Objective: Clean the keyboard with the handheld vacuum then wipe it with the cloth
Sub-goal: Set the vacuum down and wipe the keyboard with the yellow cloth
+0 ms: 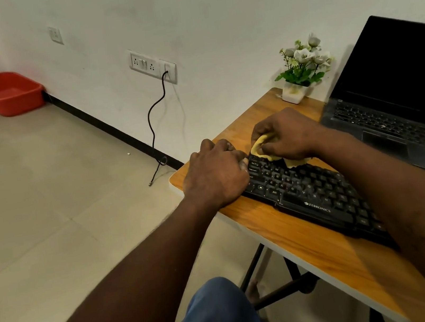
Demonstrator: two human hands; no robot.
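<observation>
Cloth (262, 144) bunched in right grip (288, 135) meets keyboard (314, 194); left grip (217, 179), curled, seemingly clamps its end; light row-by-row strokes suit.

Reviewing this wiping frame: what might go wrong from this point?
1. The cloth is bunched in the right hand; its loose edge trailing over the keys might snag a keycap.
2. The keyboard ends near the left edge of the table; if the left hand holding it lets go, a push might slide it off.
3. The flower pot stands just beyond the right hand; a long stroke might knock it.
</observation>
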